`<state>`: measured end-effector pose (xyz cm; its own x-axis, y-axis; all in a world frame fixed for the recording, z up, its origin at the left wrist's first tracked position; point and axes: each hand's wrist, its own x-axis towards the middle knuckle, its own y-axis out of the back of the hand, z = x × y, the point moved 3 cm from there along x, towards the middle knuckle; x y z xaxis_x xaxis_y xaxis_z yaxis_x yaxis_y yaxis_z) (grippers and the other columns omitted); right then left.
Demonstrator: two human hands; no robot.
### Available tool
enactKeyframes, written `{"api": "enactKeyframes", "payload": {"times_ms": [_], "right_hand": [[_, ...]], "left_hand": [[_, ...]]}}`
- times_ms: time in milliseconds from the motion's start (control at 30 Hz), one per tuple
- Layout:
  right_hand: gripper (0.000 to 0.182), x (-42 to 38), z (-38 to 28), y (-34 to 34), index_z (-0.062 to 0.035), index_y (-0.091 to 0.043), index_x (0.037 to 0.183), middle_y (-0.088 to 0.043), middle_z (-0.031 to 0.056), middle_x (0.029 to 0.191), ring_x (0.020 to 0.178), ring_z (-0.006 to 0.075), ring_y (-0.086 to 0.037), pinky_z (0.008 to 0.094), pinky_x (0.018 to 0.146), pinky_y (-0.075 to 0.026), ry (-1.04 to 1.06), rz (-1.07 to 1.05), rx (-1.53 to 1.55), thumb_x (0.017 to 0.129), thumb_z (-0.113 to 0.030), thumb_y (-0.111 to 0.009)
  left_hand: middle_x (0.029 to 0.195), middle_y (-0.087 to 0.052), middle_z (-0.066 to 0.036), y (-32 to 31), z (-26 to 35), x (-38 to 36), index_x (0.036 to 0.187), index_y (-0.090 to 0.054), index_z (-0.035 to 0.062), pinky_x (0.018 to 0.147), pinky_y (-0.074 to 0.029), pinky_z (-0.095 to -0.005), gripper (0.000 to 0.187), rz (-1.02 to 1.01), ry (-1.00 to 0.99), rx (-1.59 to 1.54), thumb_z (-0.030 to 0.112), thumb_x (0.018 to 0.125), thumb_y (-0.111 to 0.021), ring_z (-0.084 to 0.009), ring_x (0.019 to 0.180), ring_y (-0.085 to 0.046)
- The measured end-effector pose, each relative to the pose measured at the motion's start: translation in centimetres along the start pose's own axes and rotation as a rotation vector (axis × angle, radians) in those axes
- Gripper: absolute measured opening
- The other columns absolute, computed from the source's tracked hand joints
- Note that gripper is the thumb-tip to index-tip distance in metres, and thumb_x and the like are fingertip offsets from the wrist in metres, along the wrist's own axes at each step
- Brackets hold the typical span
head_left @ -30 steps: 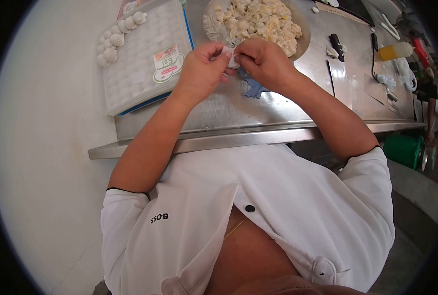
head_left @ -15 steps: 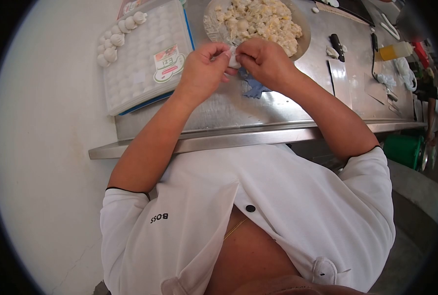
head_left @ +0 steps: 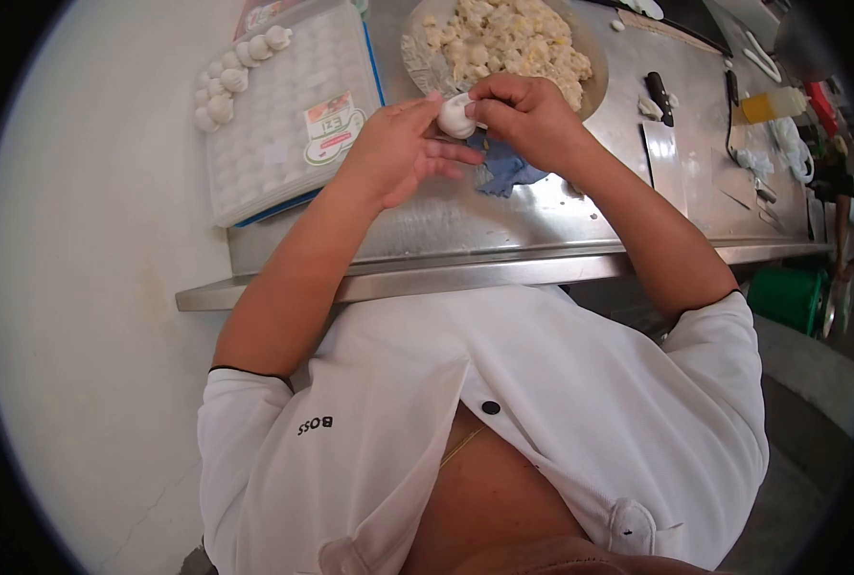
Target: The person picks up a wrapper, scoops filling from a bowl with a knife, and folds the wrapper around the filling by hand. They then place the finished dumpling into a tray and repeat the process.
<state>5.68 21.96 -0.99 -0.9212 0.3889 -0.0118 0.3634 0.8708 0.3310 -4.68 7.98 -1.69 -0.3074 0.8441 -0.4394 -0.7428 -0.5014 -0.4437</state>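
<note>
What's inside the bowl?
A chunky, pale mix with yellow bits. It covers the bottom of the bowl, so anything beneath it can't be seen.

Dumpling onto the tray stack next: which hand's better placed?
Right, I'd say: the right hand has the dumpling in its grip. The left hand is nearer the tray stack, but its fingers are spread, so it would likely need a handover first.

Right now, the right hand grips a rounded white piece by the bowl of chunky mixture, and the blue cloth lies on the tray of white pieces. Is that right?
Not quite: the head view shows the blue cloth on the metal table, not on the tray. The right hand does grip the white piece by the bowl.
</note>
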Motion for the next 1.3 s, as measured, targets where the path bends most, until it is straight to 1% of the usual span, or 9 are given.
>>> {"api": "enactKeyframes", "payload": {"times_ms": [167,233,333,733,833,900,1100,1233,1300], "right_hand": [[0.024,0.4,0.4,0.3,0.0017,-0.069,0.100,-0.066,0.0080,0.079,0.072,0.0136,-0.062,0.0279,0.065,-0.050,0.107,-0.035,0.044,0.087,-0.016,-0.061],[0.025,0.2,-0.1,0.8,0.0004,-0.069,0.104,-0.066,0.0058,0.079,0.071,0.0114,-0.062,0.0258,0.063,-0.051,-0.189,-0.201,0.134,0.089,-0.017,-0.060],[0.027,0.2,-0.3,1.6,-0.0007,-0.069,0.106,-0.064,0.0039,0.078,0.069,0.0096,-0.060,0.0243,0.063,-0.051,-0.220,-0.260,0.278,0.090,-0.020,-0.060],[0.025,0.1,-0.3,0.4,-0.0023,-0.068,0.088,-0.057,0.0000,0.067,0.060,0.0069,-0.053,0.0244,0.054,-0.043,-0.023,-0.111,0.122,0.091,-0.027,-0.062],[0.030,0.1,-0.6,0.6,-0.0015,-0.067,0.086,-0.058,0.0011,0.066,0.061,0.0078,-0.055,0.0248,0.055,-0.044,-0.093,-0.014,0.147,0.092,-0.030,-0.062],[0.031,0.5,-0.3,0.9,-0.0016,-0.067,0.086,-0.059,0.0015,0.067,0.061,0.0084,-0.056,0.0248,0.055,-0.045,-0.135,-0.003,0.109,0.093,-0.032,-0.062],[0.028,0.4,0.5,0.5,-0.0029,-0.066,0.088,-0.061,0.0019,0.068,0.060,0.0092,-0.056,0.0243,0.056,-0.046,-0.263,-0.061,0.337,0.091,-0.031,-0.065],[0.021,0.5,0.7,0.2,-0.0029,-0.067,0.089,-0.061,0.0014,0.069,0.059,0.0081,-0.055,0.0237,0.055,-0.045,-0.209,-0.098,0.487,0.089,-0.024,-0.068],[0.019,0.3,0.2,0.3,-0.0027,-0.067,0.089,-0.060,0.0011,0.068,0.059,0.0077,-0.055,0.0235,0.055,-0.044,-0.190,-0.090,0.428,0.089,-0.022,-0.067]], "left_hand": [[0.104,-0.064,-0.016,0.8,-0.8,0.8,0.119,-0.054,-0.0044,0.070,-0.054,-0.0348,0.033,-0.104,-0.002,-0.086,0.022,0.103,-0.043,-0.0276,0.089,-0.067],[0.105,-0.064,-0.015,0.9,-0.7,0.8,0.120,-0.054,-0.0040,0.070,-0.054,-0.0342,0.033,-0.099,-0.005,-0.097,0.022,0.102,-0.043,-0.0263,0.088,-0.067],[0.105,-0.064,-0.014,0.9,-0.5,0.8,0.121,-0.053,-0.0034,0.069,-0.053,-0.0331,0.032,-0.124,-0.033,-0.093,0.020,0.102,-0.043,-0.0242,0.086,-0.066],[0.103,-0.064,-0.013,0.8,-0.8,0.7,0.116,-0.055,-0.0027,0.069,-0.053,-0.0328,0.029,-0.141,-0.028,-0.114,0.020,0.102,-0.043,-0.0240,0.084,-0.066],[0.104,-0.064,-0.013,0.7,-0.6,0.9,0.118,-0.054,-0.0022,0.069,-0.053,-0.0313,0.028,-0.167,-0.111,-0.101,0.019,0.102,-0.047,-0.0222,0.085,-0.066],[0.104,-0.064,-0.011,0.2,0.4,0.5,0.120,-0.054,-0.0016,0.072,-0.053,-0.0293,0.028,0.119,-0.341,0.273,0.017,0.099,-0.054,-0.0181,0.087,-0.066],[0.106,-0.064,-0.009,-0.9,0.0,-0.5,0.118,-0.055,-0.0012,0.079,-0.053,-0.0278,0.028,0.153,-0.641,0.543,0.013,0.095,-0.062,-0.0131,0.093,-0.063],[0.109,-0.063,-0.010,-0.8,0.7,-0.5,0.119,-0.055,-0.0005,0.079,-0.053,-0.0289,0.028,0.175,-0.651,0.514,0.018,0.098,-0.058,-0.0143,0.094,-0.063],[0.109,-0.063,-0.011,-0.2,0.8,-0.2,0.119,-0.055,-0.0013,0.078,-0.054,-0.0321,0.031,0.149,-0.371,0.123,0.024,0.101,-0.052,-0.0184,0.094,-0.064]]}}
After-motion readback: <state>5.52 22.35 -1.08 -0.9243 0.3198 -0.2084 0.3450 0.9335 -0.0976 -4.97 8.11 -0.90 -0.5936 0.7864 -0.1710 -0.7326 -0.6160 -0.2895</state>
